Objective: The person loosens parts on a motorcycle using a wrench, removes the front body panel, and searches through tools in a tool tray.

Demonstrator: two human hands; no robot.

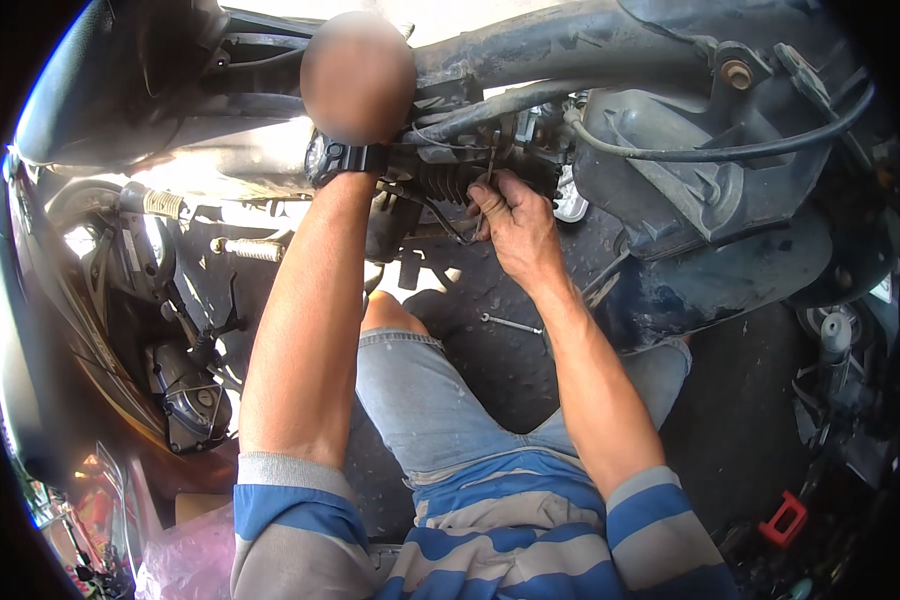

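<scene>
My right hand is closed in a pinch on a thin metal rod-like tool, which points up toward the engine parts of a motorcycle. Its exact kind is too small to tell. Dark, ribbed engine fins lie just left of those fingers. Farther up and left, my left hand reaches to the motorcycle's frame, a black watch on its wrist. A blur covers that hand, so its fingers and anything in them are hidden.
A dusty grey plastic housing with a black hose across it bounds the right side. On the dark floor between my knees lies a small wrench. Another motorcycle's engine stands left; a red object sits lower right.
</scene>
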